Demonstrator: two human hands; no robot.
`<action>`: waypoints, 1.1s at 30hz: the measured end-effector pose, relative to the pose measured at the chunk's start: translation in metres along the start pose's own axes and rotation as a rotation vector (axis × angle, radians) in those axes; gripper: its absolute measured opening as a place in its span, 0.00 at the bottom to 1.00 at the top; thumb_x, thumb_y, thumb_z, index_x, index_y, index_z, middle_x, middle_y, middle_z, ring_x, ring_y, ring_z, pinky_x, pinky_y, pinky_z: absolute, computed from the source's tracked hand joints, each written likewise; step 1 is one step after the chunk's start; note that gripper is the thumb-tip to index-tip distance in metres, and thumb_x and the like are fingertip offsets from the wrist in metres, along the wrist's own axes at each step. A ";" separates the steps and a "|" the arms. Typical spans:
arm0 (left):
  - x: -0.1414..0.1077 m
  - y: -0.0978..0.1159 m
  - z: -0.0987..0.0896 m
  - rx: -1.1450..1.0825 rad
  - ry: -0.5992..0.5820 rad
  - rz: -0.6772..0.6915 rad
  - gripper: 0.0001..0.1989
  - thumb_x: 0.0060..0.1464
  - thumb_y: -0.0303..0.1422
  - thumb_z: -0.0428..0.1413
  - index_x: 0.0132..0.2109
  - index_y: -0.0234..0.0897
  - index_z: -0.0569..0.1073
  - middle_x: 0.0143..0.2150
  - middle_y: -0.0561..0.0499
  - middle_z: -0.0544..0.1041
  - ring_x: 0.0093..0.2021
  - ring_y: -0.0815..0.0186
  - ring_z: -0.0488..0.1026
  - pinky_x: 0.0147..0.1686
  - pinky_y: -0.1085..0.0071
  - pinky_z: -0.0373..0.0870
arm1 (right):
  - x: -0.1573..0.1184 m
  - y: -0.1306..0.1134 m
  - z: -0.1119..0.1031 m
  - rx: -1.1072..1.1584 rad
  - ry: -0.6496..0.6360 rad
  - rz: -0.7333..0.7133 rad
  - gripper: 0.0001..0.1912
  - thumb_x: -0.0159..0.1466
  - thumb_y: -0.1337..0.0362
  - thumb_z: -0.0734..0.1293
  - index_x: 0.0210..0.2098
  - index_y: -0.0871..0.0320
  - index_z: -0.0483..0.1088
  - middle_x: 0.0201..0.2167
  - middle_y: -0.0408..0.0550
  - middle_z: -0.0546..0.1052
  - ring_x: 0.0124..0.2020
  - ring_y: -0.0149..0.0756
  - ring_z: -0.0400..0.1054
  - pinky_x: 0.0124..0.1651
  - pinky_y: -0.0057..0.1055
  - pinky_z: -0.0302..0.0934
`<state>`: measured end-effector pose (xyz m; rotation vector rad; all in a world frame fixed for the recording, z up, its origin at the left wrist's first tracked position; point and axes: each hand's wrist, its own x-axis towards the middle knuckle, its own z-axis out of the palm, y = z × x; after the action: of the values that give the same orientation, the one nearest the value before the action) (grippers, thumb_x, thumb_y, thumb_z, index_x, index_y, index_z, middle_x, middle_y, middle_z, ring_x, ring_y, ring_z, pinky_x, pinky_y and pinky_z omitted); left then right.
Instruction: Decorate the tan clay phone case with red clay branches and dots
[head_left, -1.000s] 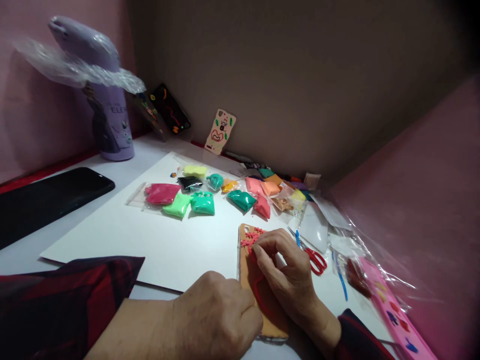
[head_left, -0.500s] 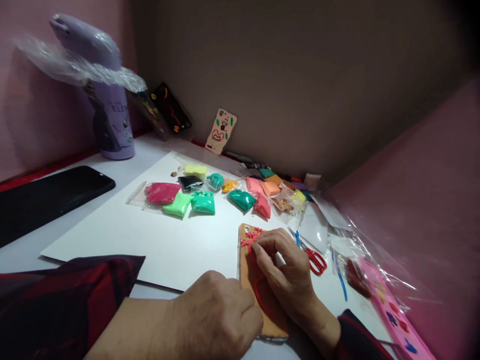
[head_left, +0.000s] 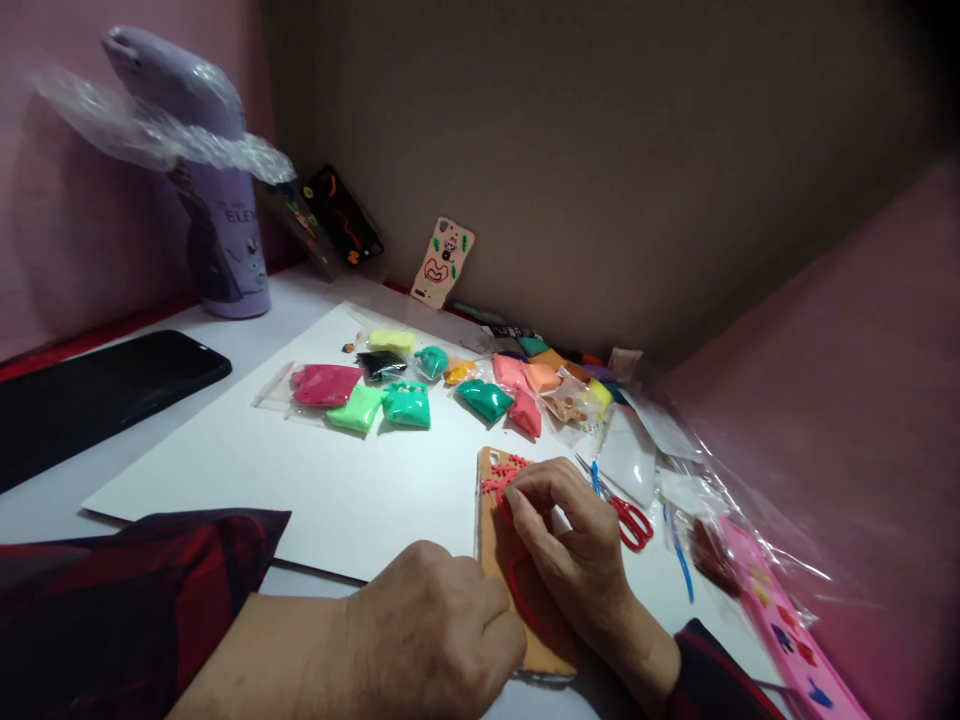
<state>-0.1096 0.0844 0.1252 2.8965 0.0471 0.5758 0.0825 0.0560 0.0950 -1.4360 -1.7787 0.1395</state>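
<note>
Flat tan-orange rectangular phone case (head_left: 493,540) lies across the white board's (head_left: 225,490) near edge — R hand (head_left: 581,545) pinching a thin red clay strand (head_left: 517,592) over it, prob. for fine control — w/ L hand (head_left: 442,630) curled by its left side, maybe steadying, grip hidden.

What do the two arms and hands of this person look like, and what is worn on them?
The loose, dark cloth left sleeve with a red check pattern ends in a wide opening, leaving part of the forearm bare. The dark right sleeve with thin red lines shows only partly. Neither the bare left hand nor the bare right hand shows a glove.
</note>
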 end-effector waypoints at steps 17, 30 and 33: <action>0.001 -0.001 -0.002 0.015 -0.026 -0.004 0.10 0.53 0.17 0.48 0.29 0.34 0.64 0.27 0.50 0.73 0.20 0.69 0.63 0.17 0.74 0.59 | -0.001 -0.001 -0.001 -0.004 0.006 -0.005 0.06 0.62 0.70 0.63 0.28 0.57 0.67 0.27 0.44 0.70 0.31 0.34 0.63 0.34 0.33 0.58; -0.001 0.002 0.004 -0.049 -0.053 -0.050 0.06 0.51 0.20 0.50 0.30 0.35 0.65 0.30 0.49 0.73 0.22 0.67 0.63 0.19 0.71 0.60 | -0.004 -0.008 -0.032 0.059 0.222 0.032 0.04 0.61 0.69 0.66 0.30 0.55 0.69 0.29 0.43 0.73 0.32 0.33 0.66 0.34 0.32 0.59; -0.003 0.001 0.010 -0.081 -0.099 -0.085 0.08 0.49 0.17 0.50 0.32 0.35 0.65 0.31 0.50 0.73 0.25 0.67 0.65 0.21 0.71 0.60 | -0.008 -0.011 -0.068 0.041 0.454 0.139 0.01 0.60 0.66 0.69 0.31 0.55 0.72 0.30 0.44 0.73 0.34 0.35 0.68 0.35 0.33 0.61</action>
<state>-0.1088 0.0810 0.1149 2.8244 0.1291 0.4092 0.1185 0.0184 0.1409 -1.4274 -1.3013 -0.0750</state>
